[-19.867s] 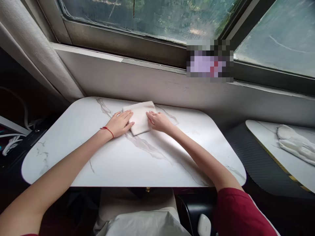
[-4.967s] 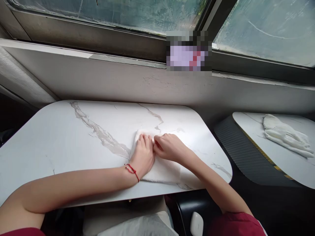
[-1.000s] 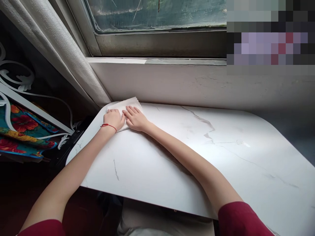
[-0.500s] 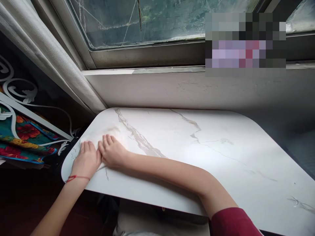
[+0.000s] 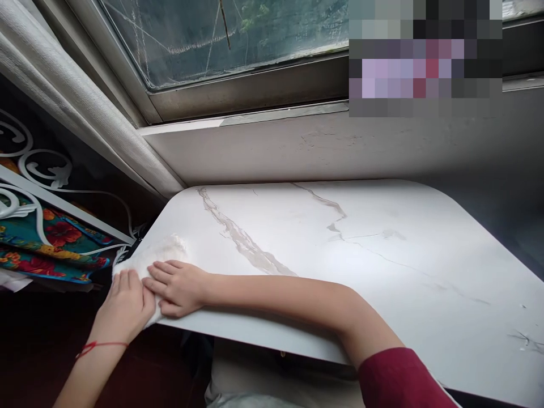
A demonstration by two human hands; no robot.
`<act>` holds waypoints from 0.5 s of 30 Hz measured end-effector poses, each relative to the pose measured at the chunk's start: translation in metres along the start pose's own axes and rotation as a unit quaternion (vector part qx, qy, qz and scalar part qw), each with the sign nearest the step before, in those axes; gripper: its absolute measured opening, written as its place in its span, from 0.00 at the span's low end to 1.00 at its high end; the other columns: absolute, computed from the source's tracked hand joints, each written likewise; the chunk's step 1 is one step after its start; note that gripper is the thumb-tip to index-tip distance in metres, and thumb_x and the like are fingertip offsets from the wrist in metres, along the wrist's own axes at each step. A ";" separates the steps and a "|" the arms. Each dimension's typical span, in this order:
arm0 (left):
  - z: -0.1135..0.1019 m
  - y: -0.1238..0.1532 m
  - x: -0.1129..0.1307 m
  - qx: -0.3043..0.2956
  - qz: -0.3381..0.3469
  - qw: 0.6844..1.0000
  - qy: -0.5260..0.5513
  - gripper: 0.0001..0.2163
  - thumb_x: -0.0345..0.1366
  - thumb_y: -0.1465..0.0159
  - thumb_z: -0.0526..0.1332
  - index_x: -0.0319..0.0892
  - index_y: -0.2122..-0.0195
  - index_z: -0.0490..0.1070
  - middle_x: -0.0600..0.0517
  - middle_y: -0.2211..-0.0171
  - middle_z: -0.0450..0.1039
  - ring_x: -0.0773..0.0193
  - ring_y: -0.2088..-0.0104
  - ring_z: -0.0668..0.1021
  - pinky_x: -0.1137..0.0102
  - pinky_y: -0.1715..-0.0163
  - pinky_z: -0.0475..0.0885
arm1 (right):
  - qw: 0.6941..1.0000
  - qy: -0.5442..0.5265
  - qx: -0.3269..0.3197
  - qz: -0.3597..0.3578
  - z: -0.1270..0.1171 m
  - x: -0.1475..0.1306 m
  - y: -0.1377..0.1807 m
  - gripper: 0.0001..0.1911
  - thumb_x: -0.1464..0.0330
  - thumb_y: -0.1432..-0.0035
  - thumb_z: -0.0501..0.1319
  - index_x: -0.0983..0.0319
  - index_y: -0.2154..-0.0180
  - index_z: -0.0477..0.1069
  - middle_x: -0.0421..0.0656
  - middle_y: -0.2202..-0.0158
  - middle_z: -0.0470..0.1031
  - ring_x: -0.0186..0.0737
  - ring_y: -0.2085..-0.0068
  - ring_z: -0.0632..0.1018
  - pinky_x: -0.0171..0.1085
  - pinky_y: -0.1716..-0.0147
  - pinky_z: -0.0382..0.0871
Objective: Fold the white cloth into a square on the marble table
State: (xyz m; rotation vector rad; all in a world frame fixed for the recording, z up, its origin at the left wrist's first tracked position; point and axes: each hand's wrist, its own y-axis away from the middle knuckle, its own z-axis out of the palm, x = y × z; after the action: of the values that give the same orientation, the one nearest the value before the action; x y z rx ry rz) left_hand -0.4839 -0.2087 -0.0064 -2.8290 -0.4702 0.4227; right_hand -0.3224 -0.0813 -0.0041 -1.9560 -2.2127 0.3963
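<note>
A white folded cloth (image 5: pixel 159 252) lies on the near left corner of the white marble table (image 5: pixel 361 255). My left hand (image 5: pixel 125 303), a red string on its wrist, lies flat on the cloth at the table's rounded edge, fingers stretched out. My right hand (image 5: pixel 178 286) presses flat on the cloth just to the right, fingers pointing left and touching the left hand. Most of the cloth is hidden under both hands.
A grey wall and window sill (image 5: pixel 255 116) run behind the table, with a window above. A pale curtain (image 5: pixel 76 107) hangs at the left. Colourful flowered fabric (image 5: pixel 46 249) and white metal scrollwork sit left of the table, below its level.
Both hands slid the cloth from the far left corner of the table toward me, down to the near left corner. The head view shifted slightly.
</note>
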 end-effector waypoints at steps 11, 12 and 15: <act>0.028 -0.160 0.047 -0.033 0.106 0.993 -0.031 0.22 0.33 0.37 0.46 0.22 0.51 0.69 0.28 0.52 0.73 0.43 0.45 0.74 0.57 0.42 0.67 | 0.979 0.022 0.098 0.178 0.023 0.102 0.007 0.31 0.66 0.34 0.51 0.78 0.36 0.58 0.65 0.33 0.59 0.60 0.32 0.62 0.53 0.34 0.54; 0.031 -0.175 0.056 -0.031 0.115 0.993 -0.024 0.22 0.33 0.37 0.46 0.22 0.49 0.69 0.28 0.50 0.72 0.43 0.43 0.73 0.57 0.40 0.66 | 0.975 0.029 0.096 0.197 0.022 0.113 0.011 0.31 0.66 0.34 0.51 0.79 0.35 0.57 0.64 0.33 0.59 0.61 0.32 0.61 0.53 0.34 0.53; 0.039 -0.213 0.085 -0.024 0.123 0.992 0.007 0.24 0.32 0.36 0.46 0.22 0.43 0.65 0.29 0.42 0.68 0.46 0.37 0.69 0.58 0.37 0.62 | 0.963 0.040 0.093 0.248 0.016 0.143 0.025 0.31 0.66 0.34 0.52 0.78 0.35 0.57 0.64 0.32 0.58 0.60 0.32 0.60 0.52 0.34 0.52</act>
State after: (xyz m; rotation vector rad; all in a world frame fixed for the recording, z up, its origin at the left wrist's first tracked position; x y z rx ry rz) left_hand -0.4785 0.0237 -0.0036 -2.9446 -0.1307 0.4434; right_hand -0.3217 0.0613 -0.0344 -2.3510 -1.5497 0.5506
